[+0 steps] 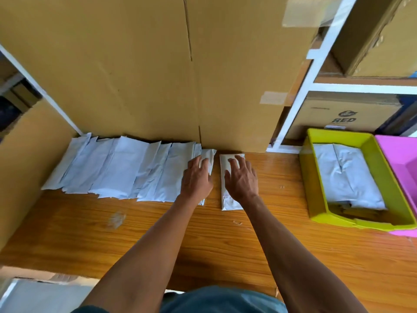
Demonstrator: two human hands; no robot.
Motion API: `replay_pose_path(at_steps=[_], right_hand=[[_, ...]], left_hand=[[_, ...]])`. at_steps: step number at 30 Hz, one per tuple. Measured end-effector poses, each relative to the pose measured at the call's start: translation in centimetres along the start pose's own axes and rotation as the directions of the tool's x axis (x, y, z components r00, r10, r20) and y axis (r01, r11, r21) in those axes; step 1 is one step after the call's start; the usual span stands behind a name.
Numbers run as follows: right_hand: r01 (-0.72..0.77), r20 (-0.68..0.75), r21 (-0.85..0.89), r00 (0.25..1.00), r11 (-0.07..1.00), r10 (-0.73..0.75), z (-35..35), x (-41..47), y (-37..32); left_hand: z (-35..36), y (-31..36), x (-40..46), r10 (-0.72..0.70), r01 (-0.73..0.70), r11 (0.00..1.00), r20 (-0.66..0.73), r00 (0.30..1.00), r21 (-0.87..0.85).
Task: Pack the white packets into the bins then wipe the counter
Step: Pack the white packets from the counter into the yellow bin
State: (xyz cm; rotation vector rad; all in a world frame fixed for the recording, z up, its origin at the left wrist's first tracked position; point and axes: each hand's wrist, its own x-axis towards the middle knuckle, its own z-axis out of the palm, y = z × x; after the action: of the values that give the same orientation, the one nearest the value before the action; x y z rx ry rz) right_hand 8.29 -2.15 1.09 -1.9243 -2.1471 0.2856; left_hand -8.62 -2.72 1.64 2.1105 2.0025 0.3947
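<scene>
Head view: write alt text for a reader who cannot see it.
A person's left hand rests on the end of a row of overlapping white packets on a wooden counter, while the right hand rests on one separated packet. At right, a yellow-green bin holds packets beside a pink bin.
</scene>
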Motion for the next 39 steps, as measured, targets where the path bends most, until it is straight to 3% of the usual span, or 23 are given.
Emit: replay_pose_path(at_steps=[10,17,22,24,30,37,39], right_hand=[[-0.120,0.121,-0.032,0.985,0.992,0.123,3.5,1.4,-1.5],[-0.209,0.256,-0.137,0.937,0.968,0.238,6.2,2.2,-0.4],[-0.217,0.189,-0.119,0.953,0.969,0.237,6.9,2.3,-0.1],[-0.215,0.175,-0.116,0.957,0.970,0.233,6.9,2.5,-0.1],[-0.177,0.251,-0.142,0.945,0.974,0.209,6.8,2.9,-0.3],[-0.202,0.225,-0.138,0.947,0.970,0.230,6.5,2.4,-0.6],[-0.198,0.235,-0.153,0.944,0.968,0.231,6.7,2.0,-0.5]], left_hand=[[0.4,-6.9,1.9,-0.125,0.118,0.986,0.052,0.991,0.121],[2.3,-8.0,3.6,-0.157,0.147,0.984,0.091,0.983,0.102],[2.1,-7.1,3.9,-0.005,0.006,0.996,-0.015,1.000,0.094],[2.0,-7.2,4.0,-0.009,0.012,0.997,-0.045,0.999,0.082],[2.0,-7.8,3.0,-0.082,0.059,0.990,0.178,0.981,0.129],[2.1,-6.0,2.8,-0.042,0.035,0.988,0.046,0.998,0.153],[2.2,-5.7,2.9,-0.064,0.046,0.982,0.094,0.994,0.182]])
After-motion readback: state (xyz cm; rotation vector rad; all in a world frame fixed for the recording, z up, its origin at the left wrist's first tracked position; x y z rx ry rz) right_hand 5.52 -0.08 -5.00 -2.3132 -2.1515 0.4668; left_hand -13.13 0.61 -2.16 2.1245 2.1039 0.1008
